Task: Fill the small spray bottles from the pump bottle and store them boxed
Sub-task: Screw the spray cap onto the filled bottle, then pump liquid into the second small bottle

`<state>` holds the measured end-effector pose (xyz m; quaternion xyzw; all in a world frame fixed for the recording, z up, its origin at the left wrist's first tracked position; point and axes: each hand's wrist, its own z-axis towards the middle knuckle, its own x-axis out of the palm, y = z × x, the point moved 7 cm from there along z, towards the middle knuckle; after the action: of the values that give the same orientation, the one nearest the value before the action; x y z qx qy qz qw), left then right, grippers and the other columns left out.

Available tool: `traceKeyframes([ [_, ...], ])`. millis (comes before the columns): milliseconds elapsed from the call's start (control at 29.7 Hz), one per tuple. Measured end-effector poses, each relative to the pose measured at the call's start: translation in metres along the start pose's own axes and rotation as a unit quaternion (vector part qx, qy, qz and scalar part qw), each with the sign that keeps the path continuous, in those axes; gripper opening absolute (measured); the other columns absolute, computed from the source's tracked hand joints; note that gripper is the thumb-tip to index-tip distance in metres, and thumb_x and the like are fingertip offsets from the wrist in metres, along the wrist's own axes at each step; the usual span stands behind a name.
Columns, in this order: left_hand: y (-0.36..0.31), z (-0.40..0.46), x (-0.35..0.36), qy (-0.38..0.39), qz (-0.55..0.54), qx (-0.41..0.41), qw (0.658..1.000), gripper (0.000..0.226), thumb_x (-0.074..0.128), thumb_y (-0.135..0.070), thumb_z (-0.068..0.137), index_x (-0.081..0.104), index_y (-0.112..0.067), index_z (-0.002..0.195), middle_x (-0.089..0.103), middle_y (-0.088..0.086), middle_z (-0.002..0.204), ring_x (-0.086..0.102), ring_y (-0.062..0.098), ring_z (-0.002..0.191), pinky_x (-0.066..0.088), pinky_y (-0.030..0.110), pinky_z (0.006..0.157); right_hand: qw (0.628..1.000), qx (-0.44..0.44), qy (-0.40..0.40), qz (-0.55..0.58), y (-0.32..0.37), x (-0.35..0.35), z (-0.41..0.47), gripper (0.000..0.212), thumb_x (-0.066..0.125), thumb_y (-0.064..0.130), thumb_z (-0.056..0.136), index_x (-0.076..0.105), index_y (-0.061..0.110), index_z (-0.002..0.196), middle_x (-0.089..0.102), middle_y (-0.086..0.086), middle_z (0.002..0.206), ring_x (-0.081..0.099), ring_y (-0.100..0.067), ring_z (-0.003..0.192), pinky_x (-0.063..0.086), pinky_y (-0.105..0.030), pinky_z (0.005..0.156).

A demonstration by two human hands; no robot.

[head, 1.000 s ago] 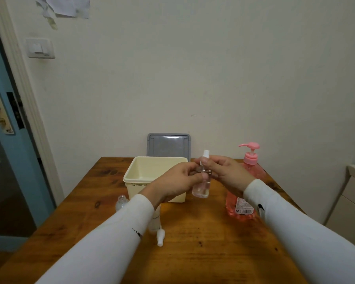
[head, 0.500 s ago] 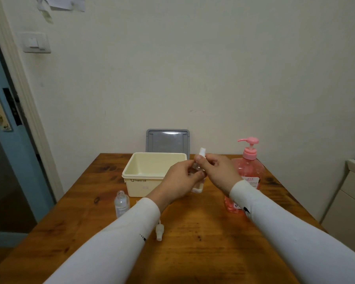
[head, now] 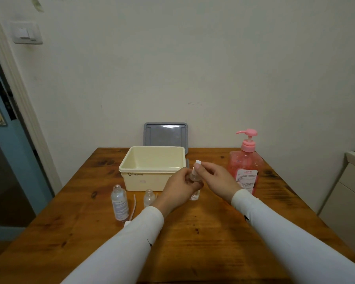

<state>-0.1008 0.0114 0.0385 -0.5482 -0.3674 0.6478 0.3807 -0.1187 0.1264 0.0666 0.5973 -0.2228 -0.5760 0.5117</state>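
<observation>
Held spray bottle (head: 194, 193): clear, upright above the bench (head: 213, 232), long axis near vertical, its white spray head (head: 197, 163) pointing up; just right of the box's front right corner.
Left hand (head: 180, 189): fingers curled round the held spray bottle's body, gripping it.
Right hand (head: 215, 180): thumb and fingers pinch the white spray head at the bottle's top.
Open bottle (head: 119, 202): clear, capless, standing upright on the bench in front of the box's left end, mouth up.
Second small bottle (head: 149, 198): upright just left of the left wrist, partly hidden by it.
Loose dip tube (head: 134, 206): thin white tube lying on the bench between the two standing bottles, running roughly front to back.
Box (head: 152, 177): cream, open, at the bench's far middle.
Lid (head: 165, 136): grey, leaning upright against the wall behind the box.
Pump bottle (head: 245, 167): pink, upright at the right, nozzle pointing left, near the right hand.
</observation>
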Motion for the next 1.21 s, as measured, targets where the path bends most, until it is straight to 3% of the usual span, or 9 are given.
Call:
traceKeyframes([
  [101,0.012,0.0,0.006,-0.007,0.011,-0.022,1.0,0.033,0.072,-0.027,0.083,0.056,-0.02,0.111,0.064,-0.002,0.102,0.061,0.017,0.095,0.052,0.036,0.087,1.0,0.014,-0.012,0.007,-0.003,-0.005,-0.004,0.045,0.044,0.046,0.095,0.057,0.021,0.129,0.057,0.014,0.113,0.05,-0.002,0.103,0.036,-0.011,0.079],
  [202,0.022,-0.002,0.01,-0.02,0.015,-0.041,0.999,0.032,0.073,-0.025,0.081,0.055,-0.019,0.108,0.062,-0.003,0.1,0.059,0.017,0.094,0.048,0.031,0.081,0.999,0.031,-0.02,0.012,-0.008,-0.009,-0.006,0.051,0.039,0.05,0.095,0.049,0.021,0.136,0.053,0.01,0.128,0.041,-0.001,0.111,0.03,-0.02,0.094],
  [337,0.033,-0.005,0.016,-0.029,0.029,-0.06,0.997,0.032,0.073,-0.022,0.081,0.053,-0.019,0.105,0.06,-0.003,0.098,0.057,0.015,0.09,0.042,0.026,0.072,0.999,0.046,-0.022,0.002,-0.017,-0.011,-0.012,0.054,0.036,0.052,0.095,0.045,0.022,0.139,0.046,0.004,0.144,0.04,-0.011,0.13,0.025,-0.022,0.098],
  [841,0.055,-0.018,0.023,-0.012,0.043,-0.104,0.994,0.04,0.071,-0.022,0.081,0.052,-0.02,0.116,0.062,-0.001,0.108,0.058,0.017,0.098,0.046,0.028,0.083,0.997,0.069,-0.014,-0.013,-0.036,-0.008,-0.018,0.053,0.036,0.051,0.096,0.045,0.022,0.139,0.046,0.002,0.144,0.04,-0.015,0.133,0.026,-0.023,0.097],
  [1043,0.03,-0.022,0.009,-0.012,0.098,-0.033,0.995,0.053,0.064,-0.026,0.086,0.045,-0.019,0.135,0.058,0.002,0.129,0.055,0.019,0.114,0.045,0.031,0.094,0.994,0.058,0.001,-0.092,-0.043,-0.009,-0.019,0.062,0.04,0.059,0.089,0.043,0.025,0.141,0.043,0.0,0.146,0.04,-0.016,0.133,0.029,-0.028,0.104],
  [1144,0.01,-0.027,-0.016,-0.053,0.154,0.012,0.987,0.054,0.062,-0.024,0.09,0.043,-0.02,0.141,0.053,0.001,0.136,0.051,0.019,0.123,0.044,0.032,0.099,0.989,0.047,0.011,-0.139,-0.042,-0.009,-0.02,0.072,0.038,0.067,0.081,0.042,0.027,0.141,0.043,0.0,0.146,0.04,-0.017,0.132,0.033,-0.036,0.109],
  [1212,0.002,-0.033,-0.041,-0.106,0.192,0.044,0.975,0.053,0.059,-0.021,0.091,0.042,-0.022,0.142,0.051,-0.001,0.138,0.049,0.017,0.124,0.043,0.032,0.102,0.985,0.033,0.012,-0.167,-0.039,-0.009,-0.022,0.068,0.04,0.064,0.084,0.04,0.028,0.142,0.04,0.0,0.148,0.038,-0.018,0.134,0.031,-0.036,0.11],
])
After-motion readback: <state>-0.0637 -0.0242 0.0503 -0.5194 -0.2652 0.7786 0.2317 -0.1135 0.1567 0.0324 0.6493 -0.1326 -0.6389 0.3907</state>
